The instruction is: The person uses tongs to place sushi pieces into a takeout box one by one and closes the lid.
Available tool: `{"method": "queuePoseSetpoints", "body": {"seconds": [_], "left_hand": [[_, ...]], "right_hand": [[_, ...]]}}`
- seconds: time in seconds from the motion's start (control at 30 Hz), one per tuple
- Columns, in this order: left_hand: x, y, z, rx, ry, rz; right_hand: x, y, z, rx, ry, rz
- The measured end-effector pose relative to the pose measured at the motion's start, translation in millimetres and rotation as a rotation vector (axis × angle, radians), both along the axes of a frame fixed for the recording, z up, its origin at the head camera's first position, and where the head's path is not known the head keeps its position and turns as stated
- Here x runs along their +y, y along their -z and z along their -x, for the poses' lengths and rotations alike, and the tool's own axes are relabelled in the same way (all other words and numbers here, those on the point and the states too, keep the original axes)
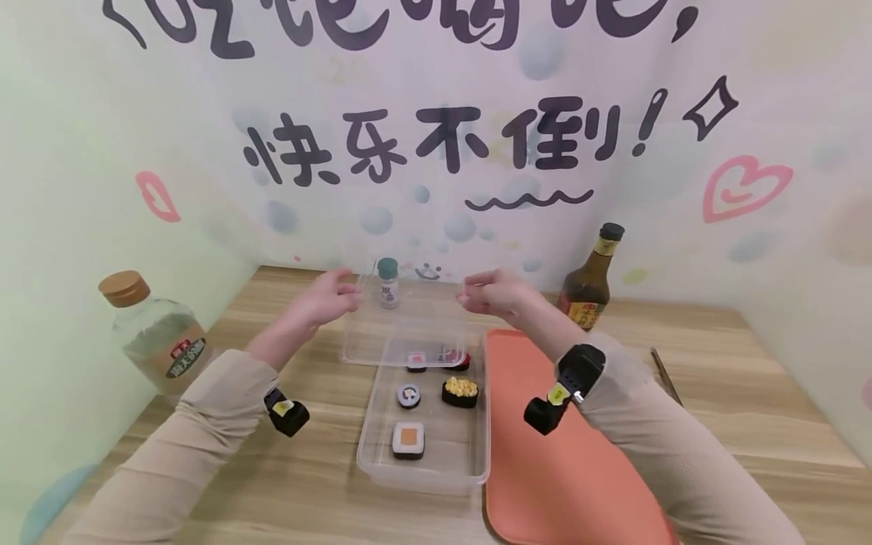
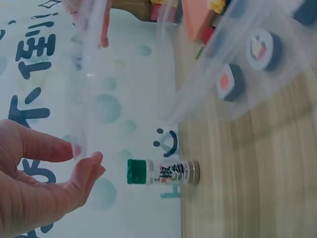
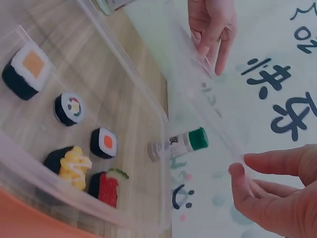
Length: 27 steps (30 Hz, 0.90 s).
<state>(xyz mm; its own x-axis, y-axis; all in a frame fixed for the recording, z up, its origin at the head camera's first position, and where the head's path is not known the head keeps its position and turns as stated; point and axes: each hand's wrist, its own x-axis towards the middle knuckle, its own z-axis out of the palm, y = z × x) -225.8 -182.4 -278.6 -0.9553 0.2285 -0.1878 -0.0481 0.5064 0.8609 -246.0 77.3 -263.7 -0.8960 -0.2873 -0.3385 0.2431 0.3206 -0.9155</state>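
Observation:
A clear plastic lid (image 1: 381,337) hangs tilted over the far end of a clear rectangular container (image 1: 422,473). My left hand (image 1: 350,295) pinches its far left corner, and thumb and finger lie on either side of the lid's edge (image 2: 84,148) in the left wrist view. My right hand (image 1: 470,294) pinches the far right corner (image 3: 238,161). Inside the container lie several toy sushi pieces: a square salmon piece (image 1: 408,440), a round roll (image 1: 409,395), a yellow-topped piece (image 1: 459,391), and two at the back under the lid.
A small green-capped bottle (image 1: 388,284) stands just behind the lid, between my hands. An orange tray (image 1: 559,469) lies right of the container. A dark sauce bottle (image 1: 587,291) stands at the back right, a large clear bottle (image 1: 157,333) at the left wall.

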Motion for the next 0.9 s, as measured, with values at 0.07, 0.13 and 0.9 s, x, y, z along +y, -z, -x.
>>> {"method": "queuePoseSetpoints", "body": {"seconds": [0.07,0.13,0.9], "left_hand": [[3.5,-1.5,0.7,0.015,-0.002,-0.027],[7.2,-4.4,-0.3,0.041,-0.019,-0.039],[35.6,8.3,-12.9,0.014,-0.055,-0.098]], "right_hand": [[7,-1.8,-0.3,0.017,0.031,0.029],[15,-4.9,-2.6,0.040,0.053,0.054],[34,14.0,-41.3,0.260,0.028,-0.092]]}}
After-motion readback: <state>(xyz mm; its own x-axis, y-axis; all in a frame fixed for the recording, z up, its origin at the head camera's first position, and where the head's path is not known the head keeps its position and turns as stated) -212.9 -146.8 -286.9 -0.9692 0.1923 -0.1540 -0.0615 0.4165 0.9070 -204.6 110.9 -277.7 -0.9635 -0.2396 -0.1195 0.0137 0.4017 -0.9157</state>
